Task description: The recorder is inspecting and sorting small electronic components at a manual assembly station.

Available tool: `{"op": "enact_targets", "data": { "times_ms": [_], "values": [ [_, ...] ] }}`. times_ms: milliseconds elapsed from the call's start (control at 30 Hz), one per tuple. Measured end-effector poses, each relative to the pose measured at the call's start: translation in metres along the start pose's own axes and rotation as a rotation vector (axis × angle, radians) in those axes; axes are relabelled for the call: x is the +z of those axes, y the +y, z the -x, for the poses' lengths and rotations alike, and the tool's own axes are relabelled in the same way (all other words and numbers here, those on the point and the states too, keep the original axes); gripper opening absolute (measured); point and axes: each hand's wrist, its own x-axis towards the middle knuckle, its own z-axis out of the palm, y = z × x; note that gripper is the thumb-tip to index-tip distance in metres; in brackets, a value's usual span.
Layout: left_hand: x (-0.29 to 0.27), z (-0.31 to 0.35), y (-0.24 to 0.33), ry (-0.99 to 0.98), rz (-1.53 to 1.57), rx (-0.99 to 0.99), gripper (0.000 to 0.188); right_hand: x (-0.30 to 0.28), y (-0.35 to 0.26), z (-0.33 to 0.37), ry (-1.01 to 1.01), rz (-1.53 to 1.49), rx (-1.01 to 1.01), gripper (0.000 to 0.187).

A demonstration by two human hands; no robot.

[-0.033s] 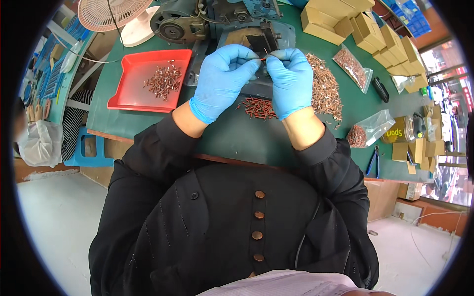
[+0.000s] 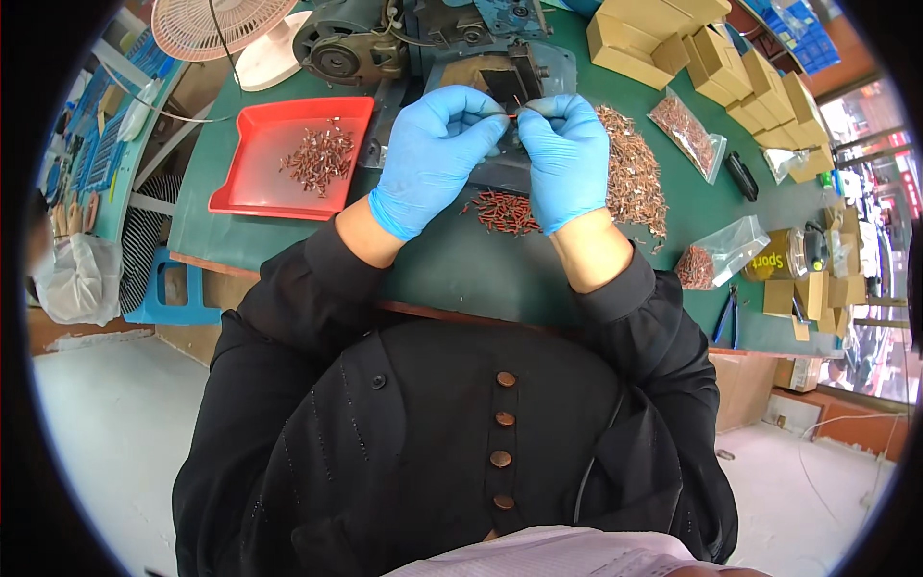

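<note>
Both of my hands wear blue gloves and meet in front of the machine (image 2: 481,82), fingertips almost touching. My left hand (image 2: 437,159) is closed in a pinch on a small red piece (image 2: 511,116) at its fingertips. My right hand (image 2: 569,159) pinches too, with a thin copper-coloured sliver (image 2: 518,100) sticking up by its fingertips; the fingers hide most of it. Under my hands lies a pile of small red pieces (image 2: 506,212). To the right of my right hand spreads a larger heap of small copper-coloured metal pieces (image 2: 635,178).
On the left stands a red tray (image 2: 255,163) with small red-and-metal parts (image 2: 319,159), and behind it a fan (image 2: 216,24). Cardboard boxes (image 2: 639,43), bagged parts (image 2: 685,127), a black knife-like tool (image 2: 741,175), a jar (image 2: 777,254) and blue-handled pliers (image 2: 728,317) lie to the right.
</note>
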Motion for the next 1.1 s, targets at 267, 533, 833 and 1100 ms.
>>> {"op": "enact_targets", "data": {
  "times_ms": [267, 533, 833, 1100],
  "values": [
    [0.000, -0.022, -0.013, 0.093, -0.152, 0.206, 0.009, 0.006, -0.004, -0.017, -0.037, -0.020, 0.036, 0.011],
    [0.003, -0.049, -0.017, 0.343, -0.478, 0.473, 0.008, 0.016, -0.003, -0.039, 0.037, -0.017, 0.075, 0.012],
    [0.011, -0.068, -0.031, 0.476, -0.613, 0.626, 0.006, 0.017, 0.010, -0.052, 0.147, 0.131, 0.016, 0.021],
    [0.012, -0.070, -0.032, 0.469, -0.679, 0.703, 0.007, 0.018, 0.012, -0.054, 0.153, 0.193, -0.011, 0.013]
  ]
}}
